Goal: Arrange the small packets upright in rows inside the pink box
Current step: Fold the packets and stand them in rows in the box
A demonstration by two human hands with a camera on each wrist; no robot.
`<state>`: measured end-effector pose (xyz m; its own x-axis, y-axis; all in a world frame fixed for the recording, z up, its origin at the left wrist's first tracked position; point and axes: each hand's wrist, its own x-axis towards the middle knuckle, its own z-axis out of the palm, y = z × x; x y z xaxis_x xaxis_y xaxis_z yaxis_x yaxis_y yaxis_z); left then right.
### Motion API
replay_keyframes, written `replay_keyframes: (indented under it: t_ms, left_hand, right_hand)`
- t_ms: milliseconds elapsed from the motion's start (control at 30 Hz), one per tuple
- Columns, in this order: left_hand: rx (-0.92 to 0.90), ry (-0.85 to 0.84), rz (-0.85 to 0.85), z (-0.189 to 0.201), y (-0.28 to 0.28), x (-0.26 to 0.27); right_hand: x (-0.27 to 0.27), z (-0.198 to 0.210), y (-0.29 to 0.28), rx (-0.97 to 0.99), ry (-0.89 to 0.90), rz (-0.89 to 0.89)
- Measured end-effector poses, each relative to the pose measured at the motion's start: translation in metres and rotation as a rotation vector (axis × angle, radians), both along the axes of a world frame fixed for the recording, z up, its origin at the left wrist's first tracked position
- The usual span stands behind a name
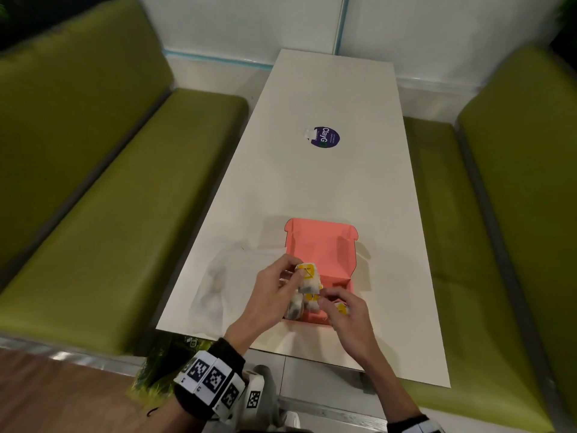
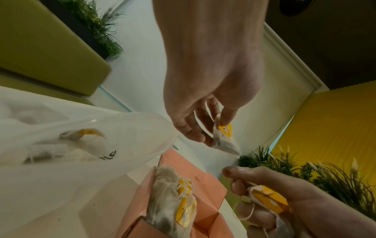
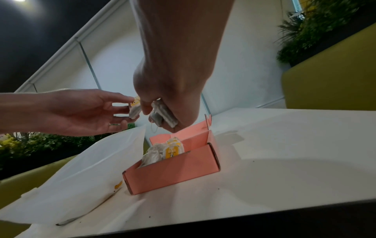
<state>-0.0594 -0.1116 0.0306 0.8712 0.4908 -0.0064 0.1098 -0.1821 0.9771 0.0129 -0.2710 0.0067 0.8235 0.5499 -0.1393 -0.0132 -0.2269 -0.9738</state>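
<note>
The pink box (image 1: 321, 242) stands open near the table's front edge, lid flat behind it. Several small packets (image 2: 175, 196) with yellow tags stand upright in its left part (image 3: 162, 151). My left hand (image 1: 295, 271) hovers over the box's left side and pinches one packet (image 1: 307, 278) by its top (image 2: 223, 140). My right hand (image 1: 327, 303) is over the box's near right side, its fingers curled round a couple of packets (image 3: 162, 117) with strings dangling (image 2: 268, 199). The two hands nearly touch above the box (image 3: 173, 173).
A clear plastic bag (image 1: 224, 285) with more packets (image 2: 81, 140) lies just left of the box. A purple sticker (image 1: 324, 137) sits mid-table. Green benches (image 1: 93, 214) flank the white table (image 1: 327, 182), whose front edge is close to me.
</note>
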Motion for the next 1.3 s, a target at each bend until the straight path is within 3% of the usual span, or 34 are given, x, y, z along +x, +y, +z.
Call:
replay_keyframes:
  t_ms: [133, 500, 700, 867, 1067, 1300]
  left_hand:
    - [0.016, -0.031, 0.004, 0.006, -0.004, 0.002]
    - [0.112, -0.021, -0.062, 0.005, -0.015, -0.008]
    - [0.019, -0.037, 0.055, 0.003, -0.009, -0.004]
    - [-0.066, -0.064, 0.089, 0.002, -0.006, -0.004]
    - [-0.130, -0.106, 0.145, 0.005, -0.006, -0.004]
    - [0.021, -0.099, 0.189, -0.002, -0.010, -0.004]
  right_hand:
    - [-0.002, 0.011, 0.006, 0.061, -0.075, -0.083]
    - [-0.007, 0.022, 0.025, 0.134, 0.017, -0.135]
    - [-0.005, 0.020, 0.015, 0.149, 0.029, -0.187]
    - [-0.004, 0.019, 0.010, 0.132, 0.034, -0.041]
    - [-0.008, 0.022, 0.009, 0.116, 0.058, 0.013]
    - [-0.020, 0.030, 0.016, 0.174, 0.136, 0.023]
